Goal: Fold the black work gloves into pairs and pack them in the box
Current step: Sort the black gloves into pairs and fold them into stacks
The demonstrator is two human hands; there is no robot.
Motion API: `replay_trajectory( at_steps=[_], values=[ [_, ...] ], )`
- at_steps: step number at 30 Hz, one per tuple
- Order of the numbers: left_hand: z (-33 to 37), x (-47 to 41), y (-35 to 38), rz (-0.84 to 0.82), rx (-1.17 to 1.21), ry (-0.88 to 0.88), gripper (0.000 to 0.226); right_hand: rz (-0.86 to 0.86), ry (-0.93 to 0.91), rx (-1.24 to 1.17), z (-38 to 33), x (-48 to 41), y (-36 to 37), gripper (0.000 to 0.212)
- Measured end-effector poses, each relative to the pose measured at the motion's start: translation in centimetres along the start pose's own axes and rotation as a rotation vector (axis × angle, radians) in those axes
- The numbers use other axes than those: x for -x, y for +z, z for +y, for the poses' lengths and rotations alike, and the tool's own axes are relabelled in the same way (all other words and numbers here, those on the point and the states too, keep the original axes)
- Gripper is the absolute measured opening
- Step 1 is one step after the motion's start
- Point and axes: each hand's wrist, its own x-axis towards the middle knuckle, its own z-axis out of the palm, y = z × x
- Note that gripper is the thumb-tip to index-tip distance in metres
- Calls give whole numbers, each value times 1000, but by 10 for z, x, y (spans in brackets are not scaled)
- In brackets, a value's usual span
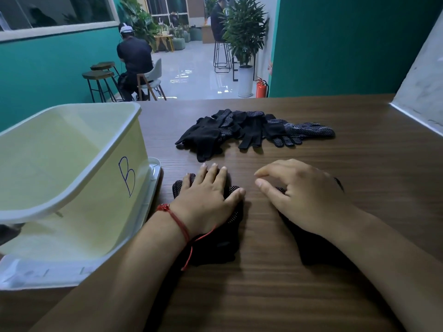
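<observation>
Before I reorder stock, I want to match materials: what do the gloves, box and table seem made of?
Gloves: black knit fabric, matte, some with small pale grip dots, probably rubbery. Box: pale yellow plastic, smooth and faintly glossy, with a moulded whitish rim. Table: dark brown, streaky wood grain; solid wood or laminate, cannot tell.

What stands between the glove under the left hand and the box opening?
Nothing loose lies on the table between them. The box, standing on its lid, turns its B-marked side wall to the glove under the left hand; the glove likely must clear that rim.
</observation>
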Motion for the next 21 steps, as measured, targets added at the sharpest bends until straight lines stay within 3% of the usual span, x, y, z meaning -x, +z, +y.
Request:
replay_trajectory(
  at_steps=[3, 8, 16, 21],
  values=[
    [-1, -1, -2, 61, 59, 7, 81, -162, 88, 79, 11, -2, 10, 53],
    [-17, -12, -8, 300, 47, -18, 69, -375, 235, 106, 18, -3, 21, 79],
    [-29, -35, -10, 168, 33, -93, 70, -387, 225, 111, 16, -4, 20, 79],
    [-28, -36, -11, 196, 24, -115, 71, -391, 222, 115, 17, -4, 20, 78]
  ],
)
